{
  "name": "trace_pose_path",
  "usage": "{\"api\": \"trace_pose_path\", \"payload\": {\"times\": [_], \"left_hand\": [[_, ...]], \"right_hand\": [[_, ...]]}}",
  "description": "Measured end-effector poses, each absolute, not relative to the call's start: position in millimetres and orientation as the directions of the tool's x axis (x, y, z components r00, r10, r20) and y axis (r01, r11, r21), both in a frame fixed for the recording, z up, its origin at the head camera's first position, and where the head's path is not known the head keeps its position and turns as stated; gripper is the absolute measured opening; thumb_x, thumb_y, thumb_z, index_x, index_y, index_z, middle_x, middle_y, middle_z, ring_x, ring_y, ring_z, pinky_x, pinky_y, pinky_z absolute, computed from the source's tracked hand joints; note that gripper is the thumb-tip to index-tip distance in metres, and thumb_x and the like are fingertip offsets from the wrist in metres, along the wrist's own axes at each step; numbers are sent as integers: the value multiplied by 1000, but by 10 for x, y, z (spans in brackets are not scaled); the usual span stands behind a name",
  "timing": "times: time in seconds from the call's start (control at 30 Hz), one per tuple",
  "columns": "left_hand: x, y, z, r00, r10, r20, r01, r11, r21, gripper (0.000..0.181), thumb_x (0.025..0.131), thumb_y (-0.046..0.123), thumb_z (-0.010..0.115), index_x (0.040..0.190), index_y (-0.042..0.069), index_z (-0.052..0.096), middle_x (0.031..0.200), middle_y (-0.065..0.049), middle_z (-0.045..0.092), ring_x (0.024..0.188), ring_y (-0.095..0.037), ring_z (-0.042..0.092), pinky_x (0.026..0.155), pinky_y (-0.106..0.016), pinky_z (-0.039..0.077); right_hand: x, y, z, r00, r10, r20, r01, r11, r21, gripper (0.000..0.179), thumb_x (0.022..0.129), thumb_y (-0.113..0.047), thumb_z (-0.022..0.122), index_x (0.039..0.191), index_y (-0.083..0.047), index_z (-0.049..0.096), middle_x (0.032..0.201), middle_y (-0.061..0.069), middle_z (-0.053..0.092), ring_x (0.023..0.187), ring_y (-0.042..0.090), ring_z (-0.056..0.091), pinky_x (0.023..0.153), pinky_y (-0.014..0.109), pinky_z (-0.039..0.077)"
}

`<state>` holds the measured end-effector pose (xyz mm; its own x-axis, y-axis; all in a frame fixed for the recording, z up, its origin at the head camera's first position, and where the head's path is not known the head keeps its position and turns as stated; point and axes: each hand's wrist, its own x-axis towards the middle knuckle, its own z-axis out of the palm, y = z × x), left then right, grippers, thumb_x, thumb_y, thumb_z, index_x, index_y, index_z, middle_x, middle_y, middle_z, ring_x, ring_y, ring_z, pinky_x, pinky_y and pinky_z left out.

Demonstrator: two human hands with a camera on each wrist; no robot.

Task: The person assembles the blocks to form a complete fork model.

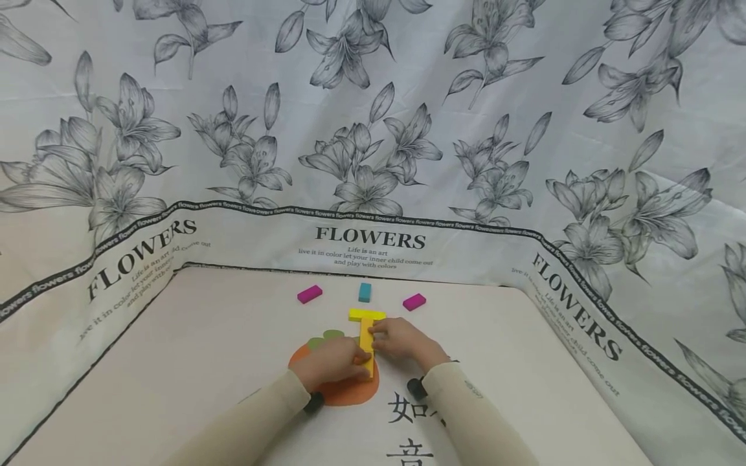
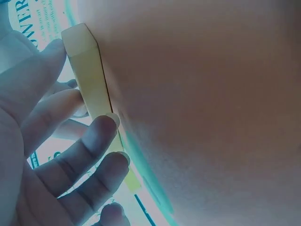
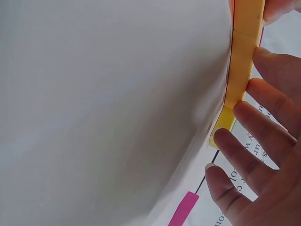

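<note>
Several yellow blocks stand in a T on the white surface: a bright yellow block (image 1: 358,315) across the far end and an orange-yellow row (image 1: 366,329) running toward the person. My left hand (image 1: 329,362) is at the near block, thumb and fingertips touching it from the left and over its top. In the left wrist view its fingers (image 2: 96,136) are loosely bent along the near block (image 2: 89,70). My right hand (image 1: 402,340) touches the row from the right, its fairly straight fingers (image 3: 268,122) spread along the blocks in the right wrist view.
Beyond the T lie a magenta block (image 1: 309,294), a blue block (image 1: 364,292) and another magenta block (image 1: 414,301). An orange fruit print (image 1: 340,393) and black characters (image 1: 408,409) mark the cloth. Flower-printed fabric (image 1: 373,162) rises at the back and sides.
</note>
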<state>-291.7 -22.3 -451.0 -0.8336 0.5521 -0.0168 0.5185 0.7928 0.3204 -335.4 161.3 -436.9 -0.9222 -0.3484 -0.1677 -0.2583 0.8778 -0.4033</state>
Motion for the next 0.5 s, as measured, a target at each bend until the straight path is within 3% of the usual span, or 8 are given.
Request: {"api": "trace_pose_path", "payload": {"times": [0.17, 0.27, 0.5], "left_hand": [[-2882, -187, -4462, -871, 491, -2, 463, 823, 330, 44, 80, 49, 74, 115, 22, 73, 90, 9, 68, 75, -8, 51, 65, -20, 45], [-2848, -174, -4438, -893, 451, 4, 429, 848, 311, 45, 79, 50, 74, 113, 21, 73, 86, 9, 68, 75, -9, 51, 66, -21, 45], [-2779, -169, -4451, -902, 430, 35, 429, 886, 177, 39, 79, 55, 72, 100, 23, 77, 59, 10, 52, 67, -11, 46, 57, -24, 36]], "right_hand": [[-3366, 1617, -4337, -919, -356, -166, -275, 884, -377, 38, 91, -31, 66, 127, -22, 65, 138, 0, 58, 134, 26, 48, 111, 49, 36], [-3365, 1622, -4332, -921, -353, -167, -275, 890, -365, 38, 91, -31, 66, 128, -24, 64, 137, -1, 59, 134, 26, 48, 111, 50, 36], [-3379, 1681, -4356, -922, -349, -167, -272, 891, -363, 36, 90, -33, 65, 126, -28, 65, 134, 0, 60, 130, 26, 50, 109, 52, 37]]}}
